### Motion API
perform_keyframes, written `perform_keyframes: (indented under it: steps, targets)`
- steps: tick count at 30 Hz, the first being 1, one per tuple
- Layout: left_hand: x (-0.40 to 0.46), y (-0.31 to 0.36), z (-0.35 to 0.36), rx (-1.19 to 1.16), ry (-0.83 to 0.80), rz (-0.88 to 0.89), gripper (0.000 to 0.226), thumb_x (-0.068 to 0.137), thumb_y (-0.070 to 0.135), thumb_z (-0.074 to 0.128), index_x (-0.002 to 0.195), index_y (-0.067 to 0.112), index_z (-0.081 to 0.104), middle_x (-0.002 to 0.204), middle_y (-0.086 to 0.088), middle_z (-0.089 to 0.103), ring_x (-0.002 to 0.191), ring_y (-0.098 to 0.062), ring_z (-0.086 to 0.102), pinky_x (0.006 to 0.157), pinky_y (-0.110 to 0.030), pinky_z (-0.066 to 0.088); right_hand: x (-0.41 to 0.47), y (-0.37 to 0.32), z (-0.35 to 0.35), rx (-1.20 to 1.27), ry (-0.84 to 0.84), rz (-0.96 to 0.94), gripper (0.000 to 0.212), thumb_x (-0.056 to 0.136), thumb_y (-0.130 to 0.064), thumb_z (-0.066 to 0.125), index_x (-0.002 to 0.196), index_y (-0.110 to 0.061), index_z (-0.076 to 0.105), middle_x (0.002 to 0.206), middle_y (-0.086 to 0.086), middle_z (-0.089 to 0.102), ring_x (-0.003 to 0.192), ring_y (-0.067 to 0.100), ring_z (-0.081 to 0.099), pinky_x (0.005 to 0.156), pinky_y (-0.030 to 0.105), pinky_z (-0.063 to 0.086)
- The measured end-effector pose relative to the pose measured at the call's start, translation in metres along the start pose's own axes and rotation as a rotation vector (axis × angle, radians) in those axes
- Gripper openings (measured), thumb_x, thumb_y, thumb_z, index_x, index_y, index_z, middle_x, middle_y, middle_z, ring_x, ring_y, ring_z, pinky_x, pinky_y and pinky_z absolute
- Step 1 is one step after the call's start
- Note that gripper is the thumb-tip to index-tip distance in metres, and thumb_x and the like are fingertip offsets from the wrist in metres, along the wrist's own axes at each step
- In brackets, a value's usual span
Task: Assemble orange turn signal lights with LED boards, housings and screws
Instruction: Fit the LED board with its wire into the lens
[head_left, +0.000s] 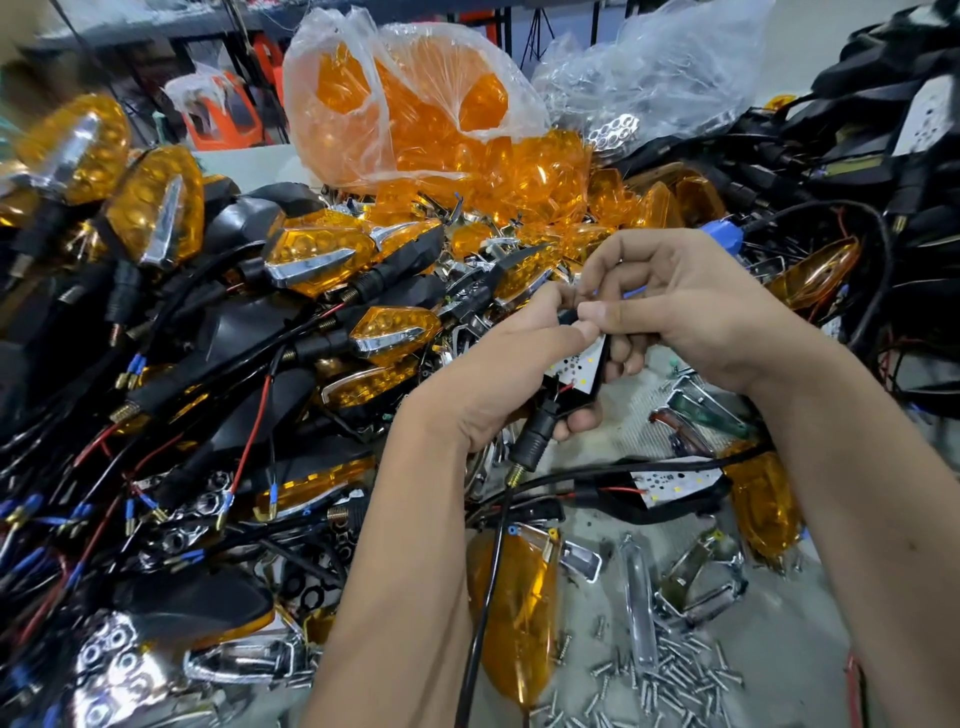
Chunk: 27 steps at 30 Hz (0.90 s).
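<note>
Black housing with its white LED board sits gripped in the left hand above the screws (right hand pinches its top), so press the board flat

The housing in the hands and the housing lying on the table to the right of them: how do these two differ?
The held housing is gripped by the left hand and pinched at its tip by the right hand; the lying housing rests untouched on the table. The held housing stands steeply tilted, the lying one flat. The held housing's threaded stem points down towards the person. Both are black and carry a white LED board with a red wire.
</note>
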<state>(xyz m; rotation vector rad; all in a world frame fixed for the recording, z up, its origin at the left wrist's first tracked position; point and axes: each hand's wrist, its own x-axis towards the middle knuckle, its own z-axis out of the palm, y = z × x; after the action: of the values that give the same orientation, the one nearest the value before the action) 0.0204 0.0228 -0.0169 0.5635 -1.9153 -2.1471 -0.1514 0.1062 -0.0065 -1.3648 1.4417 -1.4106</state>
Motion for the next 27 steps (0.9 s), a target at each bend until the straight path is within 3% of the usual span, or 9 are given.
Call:
perform_keyframes:
  steps: [5,8,12,17,22,27]
  targets:
    - [0.002,0.000,0.001,-0.056,0.017,0.025,0.023,0.105,0.008,0.045,0.127,0.014,0.046,0.086,-0.017,0.059,0.052,-0.025,0.048,0.045,-0.026,0.037,0.001,-0.001,0.003,-0.009,0.017,-0.027,0.007,0.093,0.000,0.072,0.094,-0.001,0.065,0.061,0.014,0.061,0.043,0.024,0.065,0.042,0.024,0.051]
    - [0.007,-0.002,0.001,-0.019,0.088,0.039,0.019,0.101,0.015,0.048,0.120,0.015,0.049,0.092,-0.020,0.057,0.055,-0.026,0.048,0.046,-0.029,0.037,0.002,-0.001,0.006,-0.058,0.032,-0.059,0.011,0.094,-0.001,0.072,0.097,0.004,0.062,0.066,0.023,0.060,0.044,0.027,0.065,0.043,0.026,0.052]
    - [0.010,-0.004,-0.001,-0.041,0.098,0.040,0.027,0.093,0.020,0.049,0.120,0.017,0.050,0.092,-0.019,0.055,0.054,-0.026,0.047,0.047,-0.030,0.037,0.003,-0.003,0.008,-0.089,0.026,-0.098,0.013,0.095,0.001,0.070,0.100,0.006,0.059,0.066,0.016,0.062,0.045,0.030,0.066,0.042,0.027,0.051]
    - [0.011,-0.005,-0.001,-0.037,0.114,0.055,0.023,0.092,0.020,0.047,0.114,0.019,0.053,0.082,-0.019,0.055,0.047,-0.024,0.046,0.042,-0.025,0.035,0.004,-0.002,0.011,-0.082,0.066,-0.089,0.013,0.095,0.000,0.070,0.100,0.004,0.059,0.064,0.015,0.063,0.046,0.030,0.066,0.043,0.028,0.052]
    - [0.011,-0.005,-0.002,0.007,0.222,0.054,0.024,0.105,0.012,0.039,0.124,0.012,0.054,0.075,-0.012,0.058,0.042,-0.022,0.046,0.039,-0.023,0.032,0.005,0.004,0.016,-0.143,0.197,-0.068,0.015,0.092,-0.005,0.076,0.094,0.001,0.062,0.067,0.013,0.068,0.051,0.029,0.069,0.050,0.029,0.056]
    - [0.011,-0.003,-0.015,-0.002,0.388,0.094,0.028,0.102,0.005,0.032,0.098,0.009,0.059,0.068,-0.005,0.058,0.041,-0.020,0.046,0.039,-0.022,0.031,0.007,0.003,0.012,-0.185,0.343,-0.046,0.013,0.094,-0.010,0.075,0.090,-0.003,0.065,0.070,0.014,0.069,0.053,0.025,0.067,0.049,0.032,0.056]
